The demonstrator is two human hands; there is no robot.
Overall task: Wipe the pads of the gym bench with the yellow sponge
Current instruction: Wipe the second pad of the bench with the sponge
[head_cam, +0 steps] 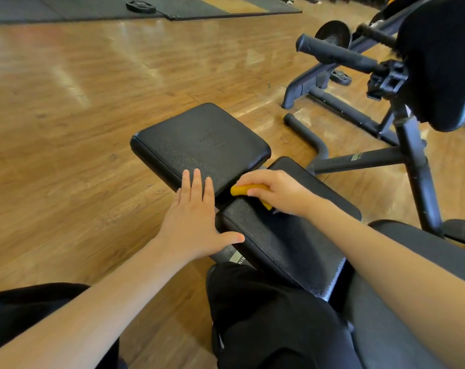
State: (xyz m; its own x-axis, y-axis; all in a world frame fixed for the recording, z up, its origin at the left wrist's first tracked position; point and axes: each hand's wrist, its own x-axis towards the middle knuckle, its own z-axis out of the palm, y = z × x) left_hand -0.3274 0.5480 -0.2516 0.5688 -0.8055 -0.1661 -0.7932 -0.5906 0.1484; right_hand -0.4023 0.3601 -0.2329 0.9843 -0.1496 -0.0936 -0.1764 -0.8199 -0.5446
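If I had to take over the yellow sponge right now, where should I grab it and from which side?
Probably by its free left end, coming from the left and above. The yellow sponge lies flat at the gap between the two bench pads, and the right hand covers its right half, fingers curled over the top. The left hand lies flat beside it, so approach over that.

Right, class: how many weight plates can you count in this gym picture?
3. One weight plate lies flat on the dark mat at top left; one stands upright at the frame's far end, top right; a small one lies on the floor beneath it. Others may be hidden.
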